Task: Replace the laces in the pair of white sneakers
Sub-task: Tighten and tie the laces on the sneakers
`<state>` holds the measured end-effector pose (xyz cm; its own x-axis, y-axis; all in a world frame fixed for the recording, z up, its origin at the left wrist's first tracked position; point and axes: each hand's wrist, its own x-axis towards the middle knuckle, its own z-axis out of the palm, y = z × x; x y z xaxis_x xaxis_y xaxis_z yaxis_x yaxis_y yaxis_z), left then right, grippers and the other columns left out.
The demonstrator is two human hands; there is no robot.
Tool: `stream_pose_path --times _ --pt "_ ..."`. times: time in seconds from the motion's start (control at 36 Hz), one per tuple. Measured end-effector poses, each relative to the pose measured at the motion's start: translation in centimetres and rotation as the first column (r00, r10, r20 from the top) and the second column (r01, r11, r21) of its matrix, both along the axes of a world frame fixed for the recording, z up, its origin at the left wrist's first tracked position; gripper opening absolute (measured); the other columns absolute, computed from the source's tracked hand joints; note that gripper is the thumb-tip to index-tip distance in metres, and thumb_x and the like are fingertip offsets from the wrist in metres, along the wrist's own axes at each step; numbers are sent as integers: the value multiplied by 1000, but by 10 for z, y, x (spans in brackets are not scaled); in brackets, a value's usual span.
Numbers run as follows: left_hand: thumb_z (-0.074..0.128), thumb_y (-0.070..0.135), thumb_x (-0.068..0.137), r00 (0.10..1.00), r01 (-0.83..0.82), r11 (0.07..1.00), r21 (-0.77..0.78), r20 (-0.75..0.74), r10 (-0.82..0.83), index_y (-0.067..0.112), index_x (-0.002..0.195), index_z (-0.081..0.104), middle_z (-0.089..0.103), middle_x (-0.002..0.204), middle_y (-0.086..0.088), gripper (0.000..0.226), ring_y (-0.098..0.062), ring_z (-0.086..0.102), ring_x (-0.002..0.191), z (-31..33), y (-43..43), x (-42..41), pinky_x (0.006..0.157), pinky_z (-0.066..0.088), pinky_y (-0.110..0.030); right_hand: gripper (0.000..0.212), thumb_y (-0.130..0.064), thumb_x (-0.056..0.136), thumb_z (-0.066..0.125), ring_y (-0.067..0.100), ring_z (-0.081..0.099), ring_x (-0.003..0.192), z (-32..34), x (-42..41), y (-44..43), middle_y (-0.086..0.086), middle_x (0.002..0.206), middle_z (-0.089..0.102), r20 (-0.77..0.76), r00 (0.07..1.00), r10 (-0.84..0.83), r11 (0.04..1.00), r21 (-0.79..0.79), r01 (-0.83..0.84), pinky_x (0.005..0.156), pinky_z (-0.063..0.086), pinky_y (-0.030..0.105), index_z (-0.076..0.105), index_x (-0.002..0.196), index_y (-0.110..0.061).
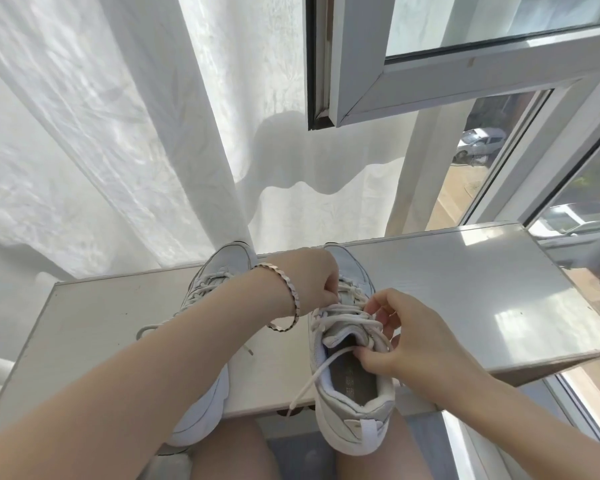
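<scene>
Both of your hands are on the right sneaker [354, 410]. It sits on the sill [465, 289], long axis running near edge to far edge, toe toward the window and heel hanging off the near edge.

The left hand [317, 278] reaches across the left sneaker [203, 420] and pinches a crossing on the toe side of the lacing. The right hand [406, 337] is nearer the collar, thumb and fingers pinching the lace by the tongue top.

The next pull runs along that axis, toward you. The crossings lie square to it, so the right hand looks better placed to draw slack out.

Count:
- 2 sneakers, side by side and both laced
- 2 hands
- 1 loose lace end [312, 379] trailing over the near edge
- probably 1 more by the left sneaker, though it's thin and hard to read
- 0 spare laces in view
</scene>
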<state>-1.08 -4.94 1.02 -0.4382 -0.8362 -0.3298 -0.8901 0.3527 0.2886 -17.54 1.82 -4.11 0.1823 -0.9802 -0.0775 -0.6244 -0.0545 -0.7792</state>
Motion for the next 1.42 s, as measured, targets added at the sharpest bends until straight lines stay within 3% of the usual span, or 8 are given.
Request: stream_pose_path --times 0.17,0.36,0.64,0.92,1.08,1.14,1.31,1.42 --pt "47 16 90 984 -29 998 53 -175 38 13 85 52 53 86 -6 8 -17 43 71 -17 8 8 67 42 -28 35 -22 61 78 6 53 76 -1 0 1 -7 84 58 22 1000 -13 1000 -5 13 67 49 24 54 83 -33" --pt "45 8 90 776 -210 948 239 -549 311 19 73 47 53 64 5 20 0 49 52 -33 22 23 61 45 -17 33 -20 61 78 8 53 74 -3 1 1 -6 82 58 37 999 -28 1000 -6 28 65 49 25 55 82 -32" --pt "51 16 66 528 -243 904 353 -733 428 17 71 53 62 67 2 6 -8 59 65 -42 24 23 71 47 -23 32 -19 61 76 9 53 73 -3 4 1 -7 82 57 56 998 -40 999 20 38 68 50 30 56 82 -31" --pt "64 18 82 852 -262 965 4 -470 233 29 65 58 55 57 14 20 3 49 53 -15 22 17 55 37 -7 32 -16 61 72 7 51 73 -5 8 1 -7 82 55 37 999 -40 999 0 40 67 48 30 54 83 -31" --pt "58 -1 86 189 -246 722 647 -699 690 17 73 62 58 57 8 22 -3 54 56 -18 30 23 62 45 -20 32 -18 63 73 6 51 73 -5 5 4 -8 81 56 48 995 -84 996 -8 85 63 42 22 50 82 -31" --pt "57 -7 83 113 -215 660 720 -653 749 15 71 60 56 55 5 25 -5 52 55 -22 32 26 61 44 -23 31 -19 64 72 7 51 72 -6 7 4 -7 81 56 51 995 -89 996 -11 90 63 41 23 50 81 -32" --pt "72 19 76 750 -407 909 92 -534 390 23 62 62 51 50 10 17 -4 45 48 -24 29 31 51 37 -10 28 -19 66 70 9 52 72 -5 22 6 -5 84 55 56 992 -110 993 -29 111 66 45 26 51 83 -29" --pt "60 34 87 909 -318 939 -131 -323 263 26 71 55 48 62 12 19 -4 47 64 -15 33 28 58 34 -12 26 -21 68 70 6 50 72 -5 25 8 -7 84 54 53 990 -130 990 -48 133 67 45 26 50 83 -30"
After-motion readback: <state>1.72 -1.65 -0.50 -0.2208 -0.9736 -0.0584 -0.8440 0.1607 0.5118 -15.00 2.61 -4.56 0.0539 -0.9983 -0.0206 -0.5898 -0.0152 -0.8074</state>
